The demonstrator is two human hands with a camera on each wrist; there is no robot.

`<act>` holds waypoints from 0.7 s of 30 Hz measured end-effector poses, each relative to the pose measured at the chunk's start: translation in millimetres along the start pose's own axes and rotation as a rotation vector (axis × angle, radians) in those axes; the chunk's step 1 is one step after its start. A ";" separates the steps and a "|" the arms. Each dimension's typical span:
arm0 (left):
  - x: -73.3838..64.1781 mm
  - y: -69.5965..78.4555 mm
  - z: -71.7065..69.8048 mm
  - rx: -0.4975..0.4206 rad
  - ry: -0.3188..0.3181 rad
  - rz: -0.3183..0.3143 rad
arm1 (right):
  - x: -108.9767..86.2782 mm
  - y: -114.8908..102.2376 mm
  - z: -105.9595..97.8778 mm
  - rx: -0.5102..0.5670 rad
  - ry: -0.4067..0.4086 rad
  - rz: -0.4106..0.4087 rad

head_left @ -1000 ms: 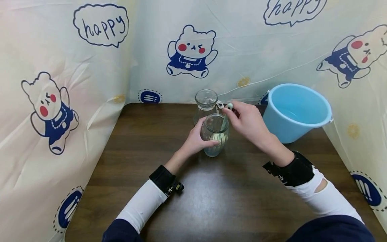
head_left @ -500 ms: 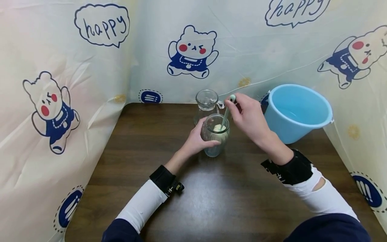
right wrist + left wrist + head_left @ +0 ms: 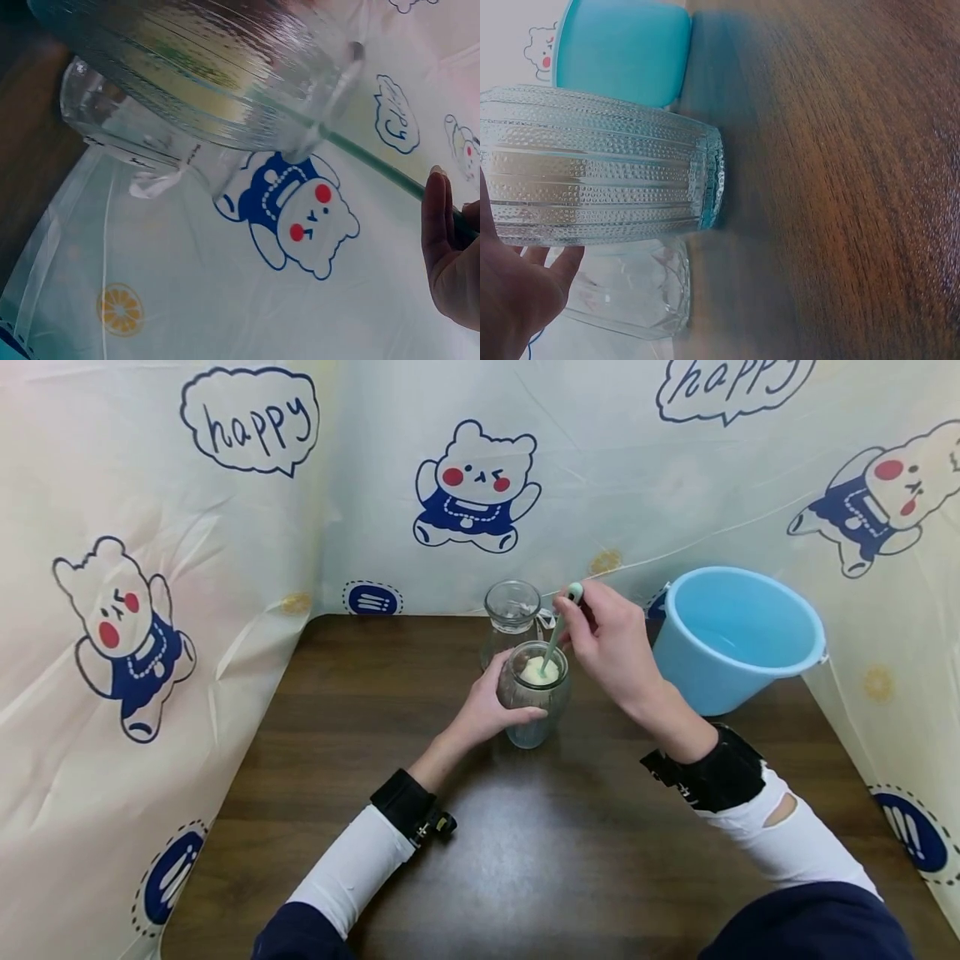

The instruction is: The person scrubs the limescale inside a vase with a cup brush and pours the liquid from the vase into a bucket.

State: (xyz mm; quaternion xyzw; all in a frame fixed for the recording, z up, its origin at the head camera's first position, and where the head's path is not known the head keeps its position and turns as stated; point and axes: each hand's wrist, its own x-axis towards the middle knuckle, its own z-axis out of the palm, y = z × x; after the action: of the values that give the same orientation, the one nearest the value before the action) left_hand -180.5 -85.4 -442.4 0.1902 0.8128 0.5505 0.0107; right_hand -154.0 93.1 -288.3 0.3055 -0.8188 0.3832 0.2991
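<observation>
A ribbed clear glass jar (image 3: 529, 735) stands upright near the back of the table. My left hand (image 3: 487, 703) grips its side, with the thumb across the front; in the left wrist view, fingertips curl under the jar (image 3: 645, 169). My right hand (image 3: 611, 639) pinches the upper end of a bottle brush with a thin green handle (image 3: 553, 643). Its pale sponge head (image 3: 538, 672) sits inside the jar, just below the mouth. The right wrist view shows the handle (image 3: 375, 163) running out through the jar's neck to the right hand (image 3: 457, 277).
Right behind the held jar is a second clear glass jar (image 3: 512, 603) with a white bow at its neck. A light blue bucket (image 3: 802, 662) stands at the back right, close to the right forearm. A printed cloth (image 3: 360, 518) hangs behind the brown table (image 3: 360, 693).
My right hand has moved up, drawing the brush's sponge head from deeper in the jar up to its mouth. The left hand and jar have stayed in place.
</observation>
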 end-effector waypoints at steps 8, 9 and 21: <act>-7.0 20.1 -3.1 -0.016 0.008 0.024 | 1.1 8.3 3.1 0.019 0.022 -0.032; -6.7 18.7 -2.6 -0.019 0.009 0.027 | 0.7 9.8 4.1 0.020 0.025 -0.029; 6.7 -24.2 5.6 -0.019 0.005 0.023 | -5.5 8.5 11.8 0.046 0.001 0.013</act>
State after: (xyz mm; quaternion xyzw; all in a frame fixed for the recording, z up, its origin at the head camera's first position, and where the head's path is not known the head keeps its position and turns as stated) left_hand -192.7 -86.1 -465.1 0.1983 0.8052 0.5589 0.0042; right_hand -159.7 89.5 -302.3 0.3066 -0.8115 0.4041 0.2900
